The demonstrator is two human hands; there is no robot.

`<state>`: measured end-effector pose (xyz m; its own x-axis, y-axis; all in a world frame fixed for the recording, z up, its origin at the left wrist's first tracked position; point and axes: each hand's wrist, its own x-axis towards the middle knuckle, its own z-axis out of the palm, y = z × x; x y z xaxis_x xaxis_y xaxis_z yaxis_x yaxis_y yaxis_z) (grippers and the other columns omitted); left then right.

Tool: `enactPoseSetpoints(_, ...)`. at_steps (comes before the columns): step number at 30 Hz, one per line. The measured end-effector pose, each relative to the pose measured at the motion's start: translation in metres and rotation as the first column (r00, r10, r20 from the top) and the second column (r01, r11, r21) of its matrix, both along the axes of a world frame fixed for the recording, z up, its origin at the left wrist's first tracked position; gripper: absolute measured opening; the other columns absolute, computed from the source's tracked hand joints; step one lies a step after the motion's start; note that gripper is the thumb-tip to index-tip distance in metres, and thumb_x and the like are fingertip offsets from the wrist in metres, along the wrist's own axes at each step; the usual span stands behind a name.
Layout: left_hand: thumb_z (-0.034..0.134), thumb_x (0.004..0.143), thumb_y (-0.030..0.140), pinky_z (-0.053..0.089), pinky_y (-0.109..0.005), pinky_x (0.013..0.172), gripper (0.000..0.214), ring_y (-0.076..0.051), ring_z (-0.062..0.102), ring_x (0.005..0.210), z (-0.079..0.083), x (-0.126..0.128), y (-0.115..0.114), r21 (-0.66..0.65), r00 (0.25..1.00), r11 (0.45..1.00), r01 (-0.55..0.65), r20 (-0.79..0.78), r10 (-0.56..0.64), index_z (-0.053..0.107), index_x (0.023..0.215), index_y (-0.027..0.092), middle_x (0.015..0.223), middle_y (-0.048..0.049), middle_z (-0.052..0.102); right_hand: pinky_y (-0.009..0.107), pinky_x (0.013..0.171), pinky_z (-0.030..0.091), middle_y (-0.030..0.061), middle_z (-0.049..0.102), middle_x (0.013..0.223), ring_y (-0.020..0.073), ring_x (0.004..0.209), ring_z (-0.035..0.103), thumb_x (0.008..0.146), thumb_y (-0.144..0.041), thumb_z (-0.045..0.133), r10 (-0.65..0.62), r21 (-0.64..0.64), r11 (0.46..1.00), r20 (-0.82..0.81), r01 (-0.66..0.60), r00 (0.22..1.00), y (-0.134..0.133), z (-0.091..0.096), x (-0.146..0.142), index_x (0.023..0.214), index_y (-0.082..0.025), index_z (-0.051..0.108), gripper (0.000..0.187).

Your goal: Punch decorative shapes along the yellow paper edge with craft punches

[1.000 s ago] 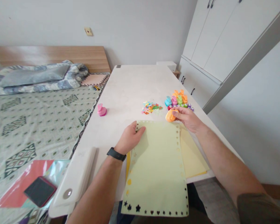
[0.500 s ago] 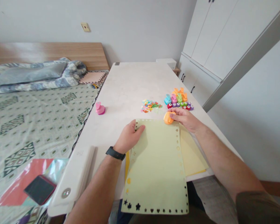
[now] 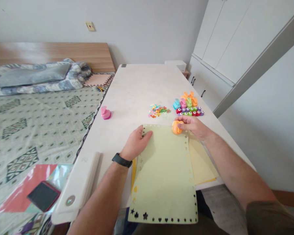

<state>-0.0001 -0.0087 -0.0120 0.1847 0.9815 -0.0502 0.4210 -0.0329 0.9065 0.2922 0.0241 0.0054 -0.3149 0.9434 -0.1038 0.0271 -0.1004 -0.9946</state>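
Pink punch (image 3: 106, 113) sat on the desk (image 3: 137, 85), well left of my left hand (image 3: 136, 143). I had that one clamped on the pale green sheet's (image 3: 164, 169) upper-left edge. Orange punch (image 3: 175, 127) was at the far-right corner, pinched in my right hand (image 3: 195, 126), just left of its knuckles.

orange punch (image 3: 176, 128) | moved nearer | overlaps more of green sheet (image 3: 164, 173)
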Motion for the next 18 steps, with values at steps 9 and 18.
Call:
enactPoseSetpoints(9, 0.059, 0.092, 0.052, 0.048, -0.028, 0.060, 0.033, -0.020, 0.067, 0.075, -0.0019, -0.0015, 0.0012, 0.026, 1.000, 1.000, 0.007, -0.027, -0.006, 0.065, 0.100, 0.020, 0.092, -0.0062, 0.075, 0.037, 0.083, 0.050, 0.0051, 0.075, 0.098, 0.0214, 0.086, 0.067, 0.069, -0.041, 0.091, -0.002, -0.010, 1.000, -0.021, 0.002, 1.000, 0.0018, -0.0045, 0.0017, 0.102, -0.021, 0.074, 0.042)
enactPoseSetpoints(18, 0.060, 0.091, 0.050, 0.051, -0.030, 0.064, 0.032, -0.021, 0.068, 0.079, -0.0001, -0.0018, 0.0018, 0.017, 1.000, 1.000, 0.003, -0.013, -0.003, 0.065, 0.101, 0.020, 0.099, -0.0068, 0.076, 0.040, 0.084, 0.051, 0.0062, 0.075, 0.098, 0.0233, 0.087, 0.066, 0.067, -0.043, 0.092, -0.021, -0.003, 1.000, -0.004, 0.021, 1.000, 0.0015, -0.0044, 0.0015, 0.101, -0.022, 0.074, 0.044)
